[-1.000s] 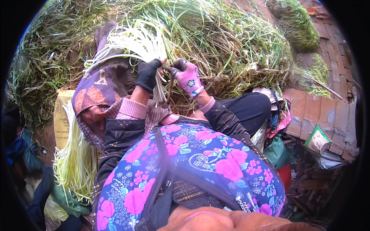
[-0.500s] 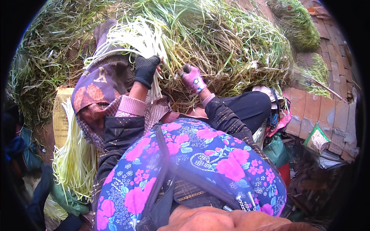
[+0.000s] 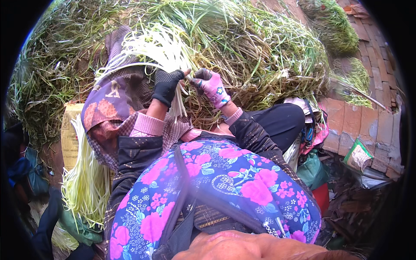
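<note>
My left hand (image 3: 166, 86), in a black fingerless glove, is closed round a bunch of blanched chives (image 3: 161, 47), long pale yellow-white stalks. They fan out beyond the hand over my left knee, and their white ends hang below it. My right hand (image 3: 213, 89), in a pink glove with a flower on it, is beside the left, fingers pinched together close to the left thumb. Whatever those fingers hold is too small to make out. Under the bunch a brown printed cloth (image 3: 106, 104) covers my left leg.
A big heap of green and dried leafy stalks (image 3: 260, 52) lies in front. On the left a bundle of pale stalks (image 3: 86, 188) rests by a yellow sack (image 3: 71, 138). To the right are bricks (image 3: 342, 117), a green-edged packet (image 3: 358, 156) and a teal bag (image 3: 313, 170).
My right hand has moved left and up, so its fingers come close to my left thumb. My left hand has shifted slightly right and down with the chives.
</note>
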Demonstrator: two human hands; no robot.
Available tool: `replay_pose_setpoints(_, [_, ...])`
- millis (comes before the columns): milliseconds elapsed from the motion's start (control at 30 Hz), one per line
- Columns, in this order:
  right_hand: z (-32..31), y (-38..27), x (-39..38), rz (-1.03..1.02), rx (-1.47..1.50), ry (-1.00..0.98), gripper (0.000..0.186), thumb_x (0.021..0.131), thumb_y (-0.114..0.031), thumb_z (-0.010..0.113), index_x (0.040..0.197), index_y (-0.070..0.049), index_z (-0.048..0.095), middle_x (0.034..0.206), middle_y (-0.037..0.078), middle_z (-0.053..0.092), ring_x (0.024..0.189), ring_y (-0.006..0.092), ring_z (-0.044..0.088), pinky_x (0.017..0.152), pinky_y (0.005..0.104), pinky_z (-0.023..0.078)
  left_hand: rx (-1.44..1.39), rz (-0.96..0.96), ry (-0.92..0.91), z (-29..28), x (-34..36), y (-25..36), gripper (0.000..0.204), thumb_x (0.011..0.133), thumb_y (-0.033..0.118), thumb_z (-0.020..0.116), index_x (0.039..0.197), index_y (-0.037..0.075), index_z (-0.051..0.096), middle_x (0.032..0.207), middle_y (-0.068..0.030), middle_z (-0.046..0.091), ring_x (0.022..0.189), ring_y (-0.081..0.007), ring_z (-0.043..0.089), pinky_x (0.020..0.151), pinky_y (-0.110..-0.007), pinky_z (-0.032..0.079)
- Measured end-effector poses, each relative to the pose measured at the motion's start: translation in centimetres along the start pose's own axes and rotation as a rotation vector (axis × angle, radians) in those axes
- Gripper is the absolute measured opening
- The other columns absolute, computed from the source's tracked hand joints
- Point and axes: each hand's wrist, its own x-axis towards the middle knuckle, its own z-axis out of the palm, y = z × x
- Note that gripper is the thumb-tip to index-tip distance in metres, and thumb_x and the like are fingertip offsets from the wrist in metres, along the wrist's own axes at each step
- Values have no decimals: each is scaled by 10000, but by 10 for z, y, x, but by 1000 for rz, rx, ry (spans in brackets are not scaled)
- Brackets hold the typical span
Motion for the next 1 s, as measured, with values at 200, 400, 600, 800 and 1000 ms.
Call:
replay_pose_setpoints(200, [-4,33,4,-65,288,44,154,783,-116,688,836,1,603,687,25,603,541,71,521,486,215,416,-81,64,64,0,6,-6,188,713,155,734,695,32,592,530,-27,536,441,-114,509,445,-228,410])
replay_pose_setpoints(400, [-19,63,16,186,-461,142,246,728,-222,699,819,-1,643,662,44,620,597,98,555,575,251,453,-135,-29,39,-7,4,-7,149,712,138,686,726,6,617,560,-48,555,433,-129,509,421,-242,418])
replay_pose_setpoints(600, [-14,30,8,201,196,-377,259,817,-198,638,1002,-23,589,726,-8,575,558,63,498,507,205,387,-156,26,-138,-10,-1,7,156,682,121,627,743,-22,628,563,-53,556,480,-127,528,452,-244,427])
replay_pose_setpoints(800, [-19,0,3,183,70,-222,169,793,-166,657,880,-30,608,639,3,581,504,74,517,458,205,386,-58,-47,-70,-6,-3,13,173,685,151,706,718,1,627,577,-40,562,480,-114,510,481,-233,406])
replay_pose_setpoints(1000, [-20,5,7,175,76,-150,181,750,-130,716,841,-21,604,624,2,582,504,62,513,454,197,383,110,39,-25,3,-6,7,252,677,242,758,724,18,653,581,-34,582,486,-110,529,484,-242,406])
